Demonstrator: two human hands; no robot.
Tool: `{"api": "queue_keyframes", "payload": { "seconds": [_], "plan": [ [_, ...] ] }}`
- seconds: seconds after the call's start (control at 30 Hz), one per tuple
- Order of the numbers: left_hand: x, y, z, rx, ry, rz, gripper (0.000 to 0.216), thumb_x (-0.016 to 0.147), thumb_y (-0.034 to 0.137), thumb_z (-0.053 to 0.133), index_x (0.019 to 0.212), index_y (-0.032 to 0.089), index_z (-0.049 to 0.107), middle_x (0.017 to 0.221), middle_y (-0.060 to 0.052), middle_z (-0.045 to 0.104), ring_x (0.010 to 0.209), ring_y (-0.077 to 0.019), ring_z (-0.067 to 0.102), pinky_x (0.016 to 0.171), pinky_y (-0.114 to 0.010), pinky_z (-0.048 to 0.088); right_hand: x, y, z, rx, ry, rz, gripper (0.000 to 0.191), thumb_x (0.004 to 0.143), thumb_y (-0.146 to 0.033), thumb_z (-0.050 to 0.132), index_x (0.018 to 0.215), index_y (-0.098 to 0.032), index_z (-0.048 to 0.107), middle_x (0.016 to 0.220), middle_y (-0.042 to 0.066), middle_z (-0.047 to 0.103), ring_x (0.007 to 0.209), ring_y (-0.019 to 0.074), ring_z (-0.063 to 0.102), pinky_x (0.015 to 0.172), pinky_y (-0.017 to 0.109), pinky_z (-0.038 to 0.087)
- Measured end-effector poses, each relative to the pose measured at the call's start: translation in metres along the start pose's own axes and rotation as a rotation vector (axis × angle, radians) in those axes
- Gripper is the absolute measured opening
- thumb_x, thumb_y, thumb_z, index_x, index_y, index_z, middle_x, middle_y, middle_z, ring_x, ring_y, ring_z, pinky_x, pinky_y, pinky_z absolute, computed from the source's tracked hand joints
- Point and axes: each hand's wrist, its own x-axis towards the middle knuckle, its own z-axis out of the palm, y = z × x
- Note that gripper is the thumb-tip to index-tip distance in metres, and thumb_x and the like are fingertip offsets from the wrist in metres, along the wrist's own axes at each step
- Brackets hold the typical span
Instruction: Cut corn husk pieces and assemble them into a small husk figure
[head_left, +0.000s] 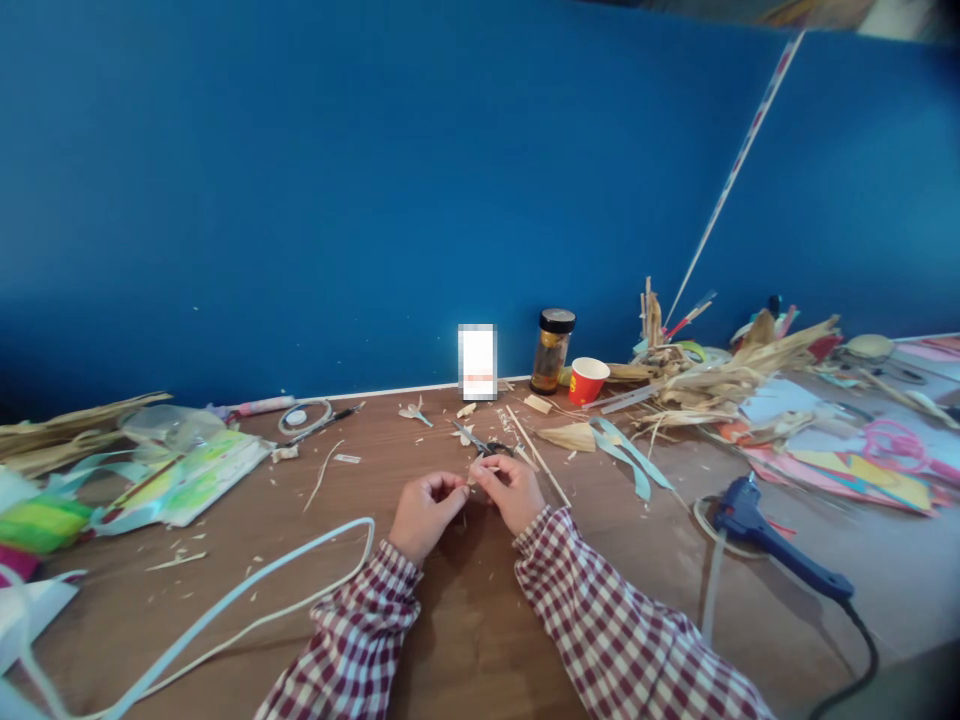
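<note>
Wall (300, 180) of deep blue stood behind a brown table (465, 640) strewn with craft litter; dried husks (720, 375) lay heaped at the far right, green and white paper (180, 480) at the left, a white cord (247, 590) looped across the front, and a blue glue gun (765, 535) rested to the right; a dark-capped jar (553, 350) and a red cup (587, 380) stood by the wall; scissors (484, 445) lay just beyond the hands. At the table's middle, in checked sleeves, the left hand (424, 515) and right hand (514, 490) met, fingers curled and pinched shut on a small pale husk scrap (472, 472) between them, held just above the wood; the step looked like shaping or folding that piece, and the next move would seem to call for a steady, fine pinch; the scrap looked thin, dry and straw-coloured, its exact form too small to tell.
</note>
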Motion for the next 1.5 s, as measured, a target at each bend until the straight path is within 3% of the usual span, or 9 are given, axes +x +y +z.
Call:
{"api": "queue_keyframes", "payload": {
  "seconds": [0.3,0.47,0.6,0.9,1.27,1.5],
  "plan": [
    [0.0033,0.0029,-0.0034,-0.270,0.226,-0.169,0.028,0.054,0.035,0.069,0.068,0.012,0.059,0.050,0.004,0.053,0.043,-0.0061,0.045,0.042,-0.017,0.035,-0.0017,-0.0013,0.0002,0.037,-0.015,0.004,0.025,0.071,-0.040,0.057,0.081,-0.017,0.061,0.056,-0.003,0.051,0.045,0.0086,0.043,0.042,0.020,0.036],
    [0.0011,0.0042,-0.0005,-0.127,0.138,-0.062,0.025,0.056,0.036,0.067,0.063,0.013,0.061,0.043,0.005,0.050,0.040,-0.0064,0.042,0.041,-0.018,0.033,-0.0005,0.0002,0.0006,0.016,-0.020,-0.015,0.027,0.072,-0.040,0.055,0.081,-0.016,0.062,0.060,-0.001,0.055,0.051,0.0104,0.047,0.045,0.021,0.039],
    [0.0003,0.0014,0.0017,-0.015,0.070,0.007,0.022,0.057,0.034,0.066,0.063,0.014,0.062,0.050,0.002,0.056,0.044,-0.0079,0.047,0.044,-0.018,0.036,0.0003,0.0022,0.0000,-0.033,0.000,-0.019,0.028,0.072,-0.041,0.055,0.080,-0.015,0.063,0.058,0.000,0.056,0.048,0.0098,0.045,0.045,0.022,0.038],
    [-0.0016,0.0054,0.0012,-0.019,-0.022,-0.015,0.027,0.059,0.033,0.067,0.077,0.012,0.062,0.069,-0.004,0.065,0.060,-0.0136,0.058,0.056,-0.023,0.045,-0.0004,0.0002,-0.0010,-0.032,0.040,-0.002,0.026,0.071,-0.041,0.056,0.074,-0.016,0.062,0.052,-0.002,0.052,0.044,0.0095,0.044,0.043,0.022,0.036],
    [0.0006,-0.0007,0.0000,0.074,0.018,0.065,0.018,0.063,0.032,0.064,0.064,0.014,0.062,0.055,0.001,0.059,0.049,-0.0097,0.051,0.048,-0.020,0.040,-0.0024,-0.0008,0.0019,-0.019,-0.029,-0.055,0.024,0.071,-0.039,0.057,0.072,-0.015,0.063,0.058,-0.001,0.058,0.050,0.0096,0.047,0.048,0.021,0.038],
    [-0.0014,0.0029,0.0016,-0.064,-0.112,0.000,0.032,0.061,0.032,0.067,0.085,0.012,0.063,0.077,-0.006,0.068,0.066,-0.0159,0.061,0.062,-0.027,0.048,-0.0005,0.0036,-0.0005,-0.010,0.020,-0.020,0.027,0.072,-0.042,0.055,0.076,-0.016,0.063,0.060,0.000,0.058,0.048,0.0098,0.047,0.046,0.021,0.039]
  ]
}}
